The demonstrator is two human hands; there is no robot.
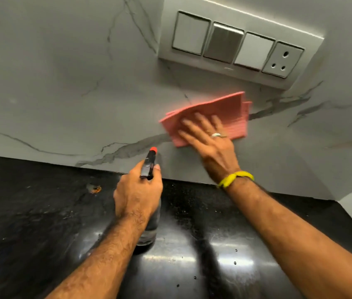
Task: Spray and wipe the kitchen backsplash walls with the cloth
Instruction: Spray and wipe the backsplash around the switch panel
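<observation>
A folded pink cloth [220, 111] lies flat against the white marble backsplash [62, 83], just below the switch panel. My right hand [209, 141] presses on the cloth with straight, spread fingers; it wears a ring, and a yellow band circles the wrist. My left hand [138, 190] grips a dark spray bottle [149, 162] with a red nozzle tip, held upright above the counter and pointing at the wall. The bottle's lower body shows below the hand.
A white switch panel [235, 46] with three switches and a socket is on the wall above the cloth. A glossy black stone counter [41, 223] runs below, with a small orange stain [95, 188] on it. At the right the wall turns a corner [339, 199].
</observation>
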